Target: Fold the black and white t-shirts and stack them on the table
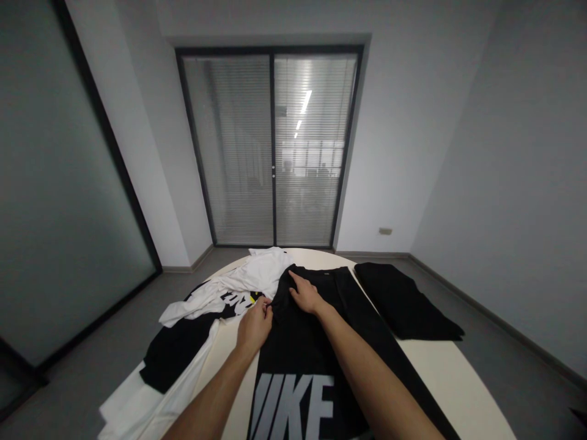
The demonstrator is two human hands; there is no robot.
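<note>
A black T-shirt [302, 348] with large grey letters lies spread on the table, its neckline at the far end. At its left edge my left hand [255, 325] is closed, pinching the fabric between thumb and fingers. My right hand [304, 293] rests on the upper part of the shirt, thumb and index finger apart, the fingertip near the top left corner. Part of the lettering runs out of view at the bottom, and my right forearm covers some of the shirt.
White and black clothes [247, 278] lie in a loose heap on the left of the pale rounded table [440, 366]. A folded black garment [403, 299] sits at the right. Beyond the table stand a glazed partition with blinds [307, 201] and grey walls.
</note>
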